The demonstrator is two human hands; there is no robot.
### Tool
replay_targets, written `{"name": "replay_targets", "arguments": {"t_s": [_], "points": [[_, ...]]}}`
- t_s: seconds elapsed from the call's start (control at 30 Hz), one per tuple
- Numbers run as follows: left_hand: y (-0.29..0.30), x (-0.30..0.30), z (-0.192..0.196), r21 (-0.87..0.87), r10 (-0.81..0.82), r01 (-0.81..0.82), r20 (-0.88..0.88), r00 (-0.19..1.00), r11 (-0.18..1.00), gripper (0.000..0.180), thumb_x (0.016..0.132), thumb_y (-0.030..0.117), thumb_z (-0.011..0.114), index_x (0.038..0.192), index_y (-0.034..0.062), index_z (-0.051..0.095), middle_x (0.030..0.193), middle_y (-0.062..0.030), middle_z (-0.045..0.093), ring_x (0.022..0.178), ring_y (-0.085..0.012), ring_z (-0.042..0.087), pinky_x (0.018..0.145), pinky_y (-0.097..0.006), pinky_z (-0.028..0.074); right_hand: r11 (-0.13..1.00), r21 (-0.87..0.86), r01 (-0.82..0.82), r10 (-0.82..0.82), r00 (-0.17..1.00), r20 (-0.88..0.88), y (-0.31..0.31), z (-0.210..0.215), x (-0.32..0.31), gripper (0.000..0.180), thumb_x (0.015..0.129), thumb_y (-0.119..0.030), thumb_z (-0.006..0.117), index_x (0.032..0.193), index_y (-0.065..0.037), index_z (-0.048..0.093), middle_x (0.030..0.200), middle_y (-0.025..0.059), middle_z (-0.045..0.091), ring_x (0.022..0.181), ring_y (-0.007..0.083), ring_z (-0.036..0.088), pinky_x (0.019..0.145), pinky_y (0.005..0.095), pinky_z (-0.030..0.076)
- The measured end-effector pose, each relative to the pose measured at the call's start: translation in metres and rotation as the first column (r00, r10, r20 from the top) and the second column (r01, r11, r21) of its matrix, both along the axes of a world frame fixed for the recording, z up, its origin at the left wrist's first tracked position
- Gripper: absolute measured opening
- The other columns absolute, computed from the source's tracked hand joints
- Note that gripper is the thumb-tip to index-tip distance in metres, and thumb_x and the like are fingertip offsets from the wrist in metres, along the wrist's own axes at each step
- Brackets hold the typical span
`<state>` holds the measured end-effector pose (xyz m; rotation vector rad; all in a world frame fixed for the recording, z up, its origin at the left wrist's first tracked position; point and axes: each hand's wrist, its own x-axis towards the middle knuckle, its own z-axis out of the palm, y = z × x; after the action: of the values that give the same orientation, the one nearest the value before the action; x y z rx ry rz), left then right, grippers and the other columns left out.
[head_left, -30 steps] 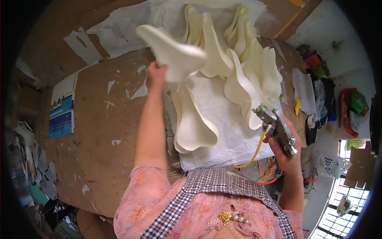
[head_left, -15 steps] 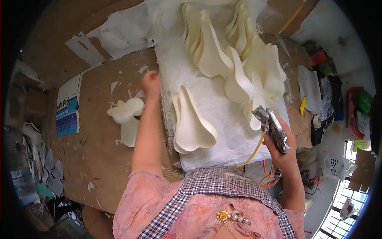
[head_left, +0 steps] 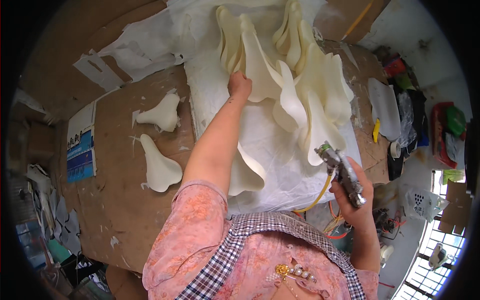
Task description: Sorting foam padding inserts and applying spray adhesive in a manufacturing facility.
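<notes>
My left hand [head_left: 240, 86] reaches over the white-covered table and is closed at the edge of a cream foam saddle pad [head_left: 261, 70] at the back; its fingertips are partly hidden. My right hand [head_left: 357, 192] is wrapped round a silvery, crusted spray gun [head_left: 342, 172] with a yellow hose [head_left: 321, 195]. More cream saddle pads [head_left: 337, 92] stand leaning on one another, to the right of my left hand. Another pad [head_left: 247, 175] sits close to me, partly behind my left forearm. Two pads, an upper one [head_left: 162, 114] and a lower one [head_left: 160, 167], lie apart on the cardboard at left.
Brown cardboard [head_left: 110, 210] covers the left surface, with white scraps stuck on it. A blue and white printed panel [head_left: 81, 155] lies at its far left. At right are a yellow cutter [head_left: 376, 130], a tape roll [head_left: 395, 150] and a red basket [head_left: 442, 135].
My left hand has moved right, from over the cardboard to the back pads. The upper pad at left now lies apart from the lower one. The spray gun stays in my right hand.
</notes>
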<state>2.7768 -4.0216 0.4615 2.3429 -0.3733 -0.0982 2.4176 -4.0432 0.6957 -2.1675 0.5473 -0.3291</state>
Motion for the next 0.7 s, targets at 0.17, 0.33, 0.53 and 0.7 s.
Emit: {"name": "replay_targets", "arguments": {"t_s": [0.17, 0.33, 0.53, 0.7], "points": [[0.02, 0.005, -0.009, -0.2, 0.049, -0.045, 0.012, 0.999, 0.979, 0.018, 0.066, 0.012, 0.061, 0.083, 0.0048, 0.062, 0.087, -0.0151, 0.062, 0.084, -0.0319, 0.058, 0.076, -0.039, 0.046, 0.993, 0.112, -0.031, 0.012, 0.986, 0.167, 0.004, 0.006, -0.005, 0.051, 0.077, -0.001, 0.062, 0.123, 0.002, 0.042, 0.095, 0.0089, 0.061, 0.082, 0.0113, 0.058, 0.074, 0.0253, 0.047], [0.115, -0.005, 0.074, -0.374, 0.022, 0.034, 0.144, 0.989, 0.927, 0.021, 0.061, 0.009, 0.062, 0.081, 0.0016, 0.065, 0.067, -0.0104, 0.062, 0.06, -0.0177, 0.057, 0.058, -0.029, 0.046, 0.998, 0.057, 0.022, -0.028, 0.994, 0.102, -0.016, -0.009, -0.027, 0.051, 0.078, -0.005, 0.062, 0.124, 0.001, 0.041, 0.092, 0.0094, 0.061, 0.08, 0.0129, 0.059, 0.074, 0.0267, 0.048], [0.278, -0.006, 0.058, 0.188, 0.187, -0.207, 0.119, 0.975, 0.96, 0.022, 0.063, 0.009, 0.059, 0.082, -0.0001, 0.064, 0.071, -0.0131, 0.063, 0.067, -0.0236, 0.061, 0.063, -0.033, 0.047, 0.99, 0.143, 0.006, -0.014, 0.998, 0.058, -0.029, -0.026, -0.04, 0.05, 0.077, -0.005, 0.062, 0.123, 0.0, 0.042, 0.089, 0.0086, 0.062, 0.079, 0.0129, 0.059, 0.073, 0.0261, 0.047], [0.107, -0.029, 0.029, -0.231, -0.065, 0.054, -0.04, 0.997, 0.971, 0.03, 0.068, 0.013, 0.055, 0.093, -0.0009, 0.064, 0.087, -0.0169, 0.065, 0.077, -0.0313, 0.062, 0.07, -0.034, 0.048, 0.99, 0.133, 0.039, -0.042, 0.999, 0.017, -0.034, -0.027, -0.049, 0.052, 0.076, -0.004, 0.062, 0.124, 0.0, 0.041, 0.088, 0.0075, 0.061, 0.079, 0.0119, 0.058, 0.073, 0.0258, 0.046]]}}
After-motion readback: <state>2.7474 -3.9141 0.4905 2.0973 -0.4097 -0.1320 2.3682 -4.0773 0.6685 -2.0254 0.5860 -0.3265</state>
